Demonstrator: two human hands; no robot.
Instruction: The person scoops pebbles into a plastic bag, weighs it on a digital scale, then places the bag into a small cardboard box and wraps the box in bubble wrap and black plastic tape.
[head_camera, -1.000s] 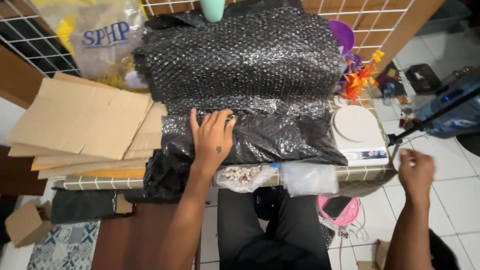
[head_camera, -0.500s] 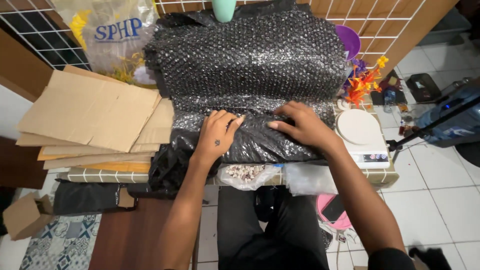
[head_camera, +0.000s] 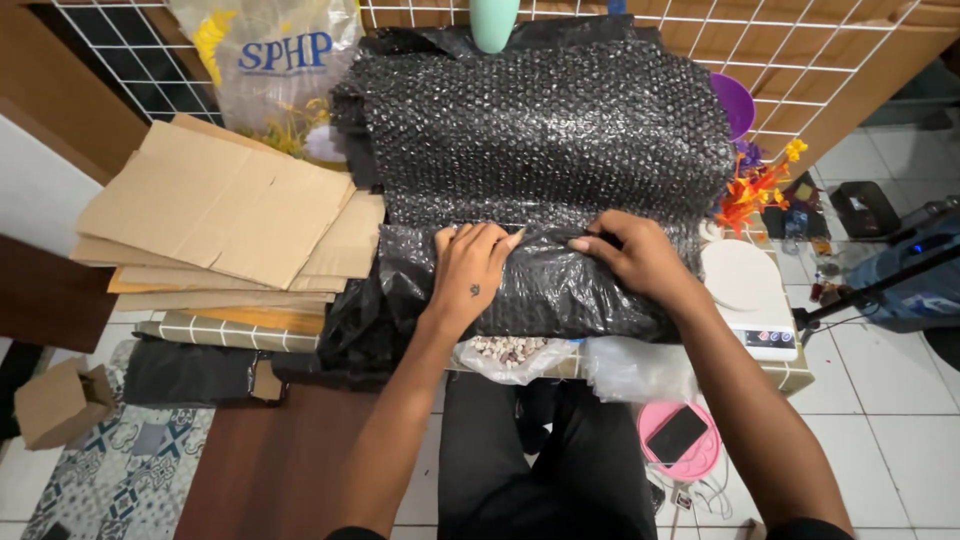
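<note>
Both hands down flat, left hand (head_camera: 470, 272) and right hand (head_camera: 632, 255) pressing open-palmed on the black bubble wrap (head_camera: 540, 150) roll by the worktop's front edge

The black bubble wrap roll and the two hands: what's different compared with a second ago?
The right hand came in from the lower right, off the table, and now presses on the black bubble wrap roll beside the left hand. The left hand stayed flat on the wrap; the flattened brown cardboard stack and white scale stayed put.

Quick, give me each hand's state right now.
Left hand: open, palm flat on the black bubble wrap.
Right hand: fingers curled, pressing the bubble wrap's rolled edge; a grip cannot be told.
</note>
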